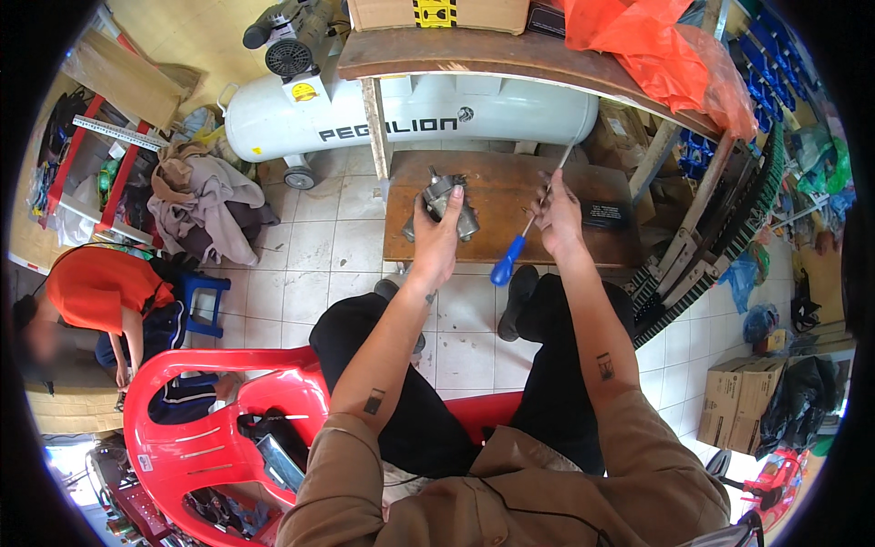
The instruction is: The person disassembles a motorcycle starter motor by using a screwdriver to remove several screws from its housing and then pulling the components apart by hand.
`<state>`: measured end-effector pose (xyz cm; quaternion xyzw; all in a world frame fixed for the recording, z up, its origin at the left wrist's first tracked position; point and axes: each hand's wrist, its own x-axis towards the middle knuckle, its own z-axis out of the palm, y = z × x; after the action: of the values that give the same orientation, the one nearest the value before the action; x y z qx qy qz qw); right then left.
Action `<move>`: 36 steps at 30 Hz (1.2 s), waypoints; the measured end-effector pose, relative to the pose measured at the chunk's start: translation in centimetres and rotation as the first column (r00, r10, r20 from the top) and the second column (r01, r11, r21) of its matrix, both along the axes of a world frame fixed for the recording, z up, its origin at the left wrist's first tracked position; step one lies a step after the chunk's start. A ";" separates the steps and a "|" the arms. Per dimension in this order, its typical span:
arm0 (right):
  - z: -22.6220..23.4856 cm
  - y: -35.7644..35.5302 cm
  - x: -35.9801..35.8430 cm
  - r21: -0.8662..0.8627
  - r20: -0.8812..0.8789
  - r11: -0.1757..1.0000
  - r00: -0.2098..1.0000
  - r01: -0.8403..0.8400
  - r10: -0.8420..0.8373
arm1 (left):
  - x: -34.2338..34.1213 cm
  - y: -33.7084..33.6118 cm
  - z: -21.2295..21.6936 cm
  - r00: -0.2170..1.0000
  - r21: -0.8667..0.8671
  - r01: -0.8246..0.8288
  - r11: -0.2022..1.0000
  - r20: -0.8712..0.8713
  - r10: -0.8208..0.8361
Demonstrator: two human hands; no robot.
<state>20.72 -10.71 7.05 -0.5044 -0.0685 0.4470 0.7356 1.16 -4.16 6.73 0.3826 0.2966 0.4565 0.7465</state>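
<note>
My left hand is closed round a grey metal machine part, holding it over the near left side of a low wooden bench. The part has a rounded body and a ribbed collar near its top; my fingers hide some of it, and its exact kind is unclear. To the right, my right hand is closed on the thin metal shaft of a screwdriver. Its blue handle points down toward me, while the shaft tip rises past my fingers. The two tools of work are apart, not touching.
A flat black box lies on the bench's right. Behind stands a white air compressor tank, under a wooden shelf with an orange plastic bag. A red chair and a person in an orange shirt are at left.
</note>
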 end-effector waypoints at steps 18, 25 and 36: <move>2.2 -1.0 -1.5 -0.072 -0.023 0.867 0.870 -0.492 0.492 | -0.4 0.6 -0.7 0.999 -0.063 -0.032 0.998 -0.010 0.031; 2.3 -0.6 -3.1 0.013 -0.038 0.823 0.822 -0.567 0.568 | -0.8 1.7 -1.2 0.995 -0.059 -0.065 0.996 0.066 0.069; 4.0 -1.5 -3.4 -0.226 0.318 0.582 0.506 -0.781 0.802 | -1.6 3.1 -1.3 0.966 -0.043 -0.249 0.968 0.056 0.251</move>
<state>17.28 -12.20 11.08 -0.5139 -0.4229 0.6256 0.4071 -0.40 -1.02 5.46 0.3147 0.3278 0.5529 0.6984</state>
